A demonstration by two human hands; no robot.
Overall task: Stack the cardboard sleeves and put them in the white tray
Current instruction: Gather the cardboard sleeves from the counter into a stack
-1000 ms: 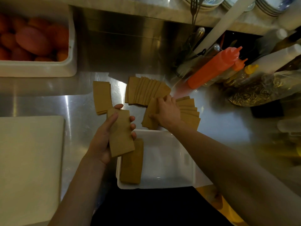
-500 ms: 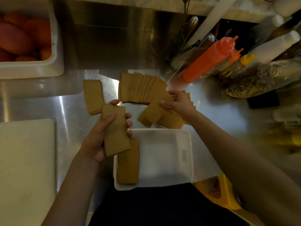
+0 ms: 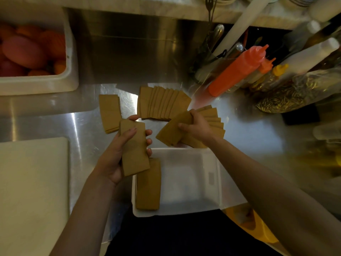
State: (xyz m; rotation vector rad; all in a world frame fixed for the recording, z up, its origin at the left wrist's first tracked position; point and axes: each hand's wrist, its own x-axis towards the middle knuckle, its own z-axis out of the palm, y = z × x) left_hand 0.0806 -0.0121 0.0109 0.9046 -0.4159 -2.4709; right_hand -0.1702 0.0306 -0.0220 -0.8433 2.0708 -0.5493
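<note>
Sleeves: flat, matte, tan cardboard, oblong with slightly tapered sides.

Left hand (image 3: 118, 154) grips one squared stack (image 3: 135, 150) left of frame centre. The thumb lies across the stack's face and the fingertips curl round its right edge. The lower end of the stack overlaps the tray's upper left corner.

Right hand (image 3: 198, 127) grips a fanned bunch (image 3: 171, 130) just right of centre, with fingers curled over its upper edge. A spread fan (image 3: 215, 119) lies on the counter beneath and right of that hand.

Tray (image 3: 184, 182): white, rectangular, smooth-walled, with rounded corners, at lower centre. One tray stack (image 3: 148, 185) lies flat along its left wall. A grey rectangular mark on the tray floor is too blurred to read.

Counter (image 3: 249, 130): brushed steel, glossy, with streaked reflections. A second fan (image 3: 162, 103) lies above centre. A short pile (image 3: 109, 112) lies to its left, apart from it.

Board (image 3: 33, 191): white, flat, with a rounded corner, at lower left.

Bin (image 3: 70, 61): white, thick-walled, at upper left, holding rounded red-orange fruit (image 3: 22, 52).

Squeeze bottle (image 3: 238, 71): orange, with a conical nozzle, tilted, at upper right among blurred pale bottles.
</note>
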